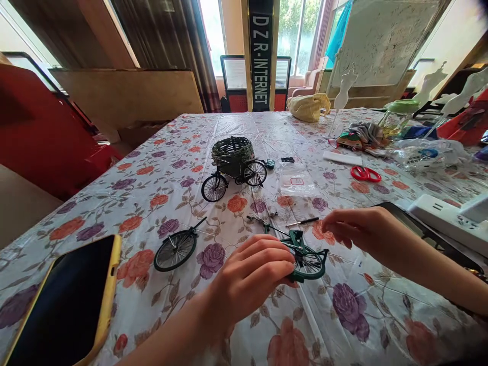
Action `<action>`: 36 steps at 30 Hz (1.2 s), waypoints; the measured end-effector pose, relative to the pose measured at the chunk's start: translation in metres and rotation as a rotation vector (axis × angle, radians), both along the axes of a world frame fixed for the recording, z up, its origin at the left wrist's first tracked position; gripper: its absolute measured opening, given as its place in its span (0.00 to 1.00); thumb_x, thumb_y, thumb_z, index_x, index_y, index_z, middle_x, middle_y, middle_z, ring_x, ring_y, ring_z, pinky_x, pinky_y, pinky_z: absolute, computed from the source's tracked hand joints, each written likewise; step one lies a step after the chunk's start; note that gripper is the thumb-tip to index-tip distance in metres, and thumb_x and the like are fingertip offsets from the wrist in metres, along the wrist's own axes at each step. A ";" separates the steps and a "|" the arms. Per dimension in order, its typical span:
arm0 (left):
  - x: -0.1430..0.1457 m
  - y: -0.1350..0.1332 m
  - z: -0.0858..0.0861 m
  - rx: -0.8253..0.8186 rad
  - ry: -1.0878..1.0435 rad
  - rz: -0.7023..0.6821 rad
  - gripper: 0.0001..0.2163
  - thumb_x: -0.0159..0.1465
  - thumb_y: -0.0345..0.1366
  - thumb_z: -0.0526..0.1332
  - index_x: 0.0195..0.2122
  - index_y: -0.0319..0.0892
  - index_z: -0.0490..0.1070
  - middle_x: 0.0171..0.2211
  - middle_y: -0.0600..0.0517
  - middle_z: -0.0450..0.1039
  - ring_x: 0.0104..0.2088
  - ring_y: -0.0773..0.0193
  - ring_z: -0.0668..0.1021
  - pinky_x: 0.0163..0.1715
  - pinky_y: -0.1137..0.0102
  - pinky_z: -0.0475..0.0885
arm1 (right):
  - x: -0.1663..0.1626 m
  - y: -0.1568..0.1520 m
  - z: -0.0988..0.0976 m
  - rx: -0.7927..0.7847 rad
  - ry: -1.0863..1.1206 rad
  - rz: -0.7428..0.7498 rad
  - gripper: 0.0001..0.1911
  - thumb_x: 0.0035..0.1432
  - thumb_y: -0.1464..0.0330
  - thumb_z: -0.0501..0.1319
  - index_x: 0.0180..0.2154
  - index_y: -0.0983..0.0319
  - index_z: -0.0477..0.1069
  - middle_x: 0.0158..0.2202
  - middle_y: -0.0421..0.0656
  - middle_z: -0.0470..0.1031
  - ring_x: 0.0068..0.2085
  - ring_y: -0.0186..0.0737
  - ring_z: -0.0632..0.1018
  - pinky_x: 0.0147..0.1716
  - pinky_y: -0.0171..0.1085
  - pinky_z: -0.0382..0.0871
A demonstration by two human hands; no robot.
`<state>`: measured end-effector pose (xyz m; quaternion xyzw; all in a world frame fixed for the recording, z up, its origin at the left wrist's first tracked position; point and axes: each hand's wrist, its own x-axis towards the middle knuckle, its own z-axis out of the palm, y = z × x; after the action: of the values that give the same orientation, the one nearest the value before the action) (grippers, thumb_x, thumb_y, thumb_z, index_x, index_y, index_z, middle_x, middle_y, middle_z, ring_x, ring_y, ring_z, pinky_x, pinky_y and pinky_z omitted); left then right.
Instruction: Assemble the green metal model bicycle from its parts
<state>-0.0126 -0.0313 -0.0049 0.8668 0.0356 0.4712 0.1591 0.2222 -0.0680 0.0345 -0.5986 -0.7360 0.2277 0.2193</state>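
My left hand (251, 277) is closed on a small green model bicycle (305, 256) lying on the flowered tablecloth (160, 198), gripping it at its rear wheel. My right hand (356, 229) hovers just right of the bicycle with its fingers curled together near a thin screwdriver (303, 221); what it holds, if anything, I cannot make out. A loose front wheel with fork (176, 249) lies left of my left hand. A finished green model tricycle with a woven basket (233, 165) stands farther back.
A phone in a yellow case (68, 305) lies at the near left. A clear plastic bag (295, 179), red scissors (365, 174), a jar with a green lid (396, 118), cloth scraps and a white power strip (450, 218) sit to the right. A red chair (41, 132) stands at left.
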 end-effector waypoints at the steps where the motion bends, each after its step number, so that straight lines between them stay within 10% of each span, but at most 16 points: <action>1: 0.000 0.000 0.000 0.002 -0.009 0.003 0.10 0.52 0.22 0.62 0.36 0.33 0.67 0.32 0.45 0.74 0.35 0.63 0.75 0.40 0.61 0.73 | -0.001 -0.001 0.001 0.004 -0.001 -0.002 0.10 0.58 0.64 0.51 0.32 0.58 0.69 0.20 0.34 0.65 0.22 0.26 0.64 0.21 0.27 0.57; 36: -0.001 0.000 -0.006 0.109 -0.064 0.085 0.10 0.52 0.23 0.63 0.36 0.33 0.67 0.32 0.45 0.76 0.36 0.63 0.76 0.41 0.63 0.73 | -0.044 -0.021 -0.009 0.624 0.024 0.286 0.16 0.53 0.80 0.55 0.43 0.60 0.67 0.40 0.44 0.71 0.39 0.33 0.73 0.36 0.32 0.69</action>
<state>-0.0139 -0.0317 -0.0110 0.8564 0.0415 0.5062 0.0926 0.1777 -0.0887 0.0253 -0.3906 -0.8441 0.0270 0.3664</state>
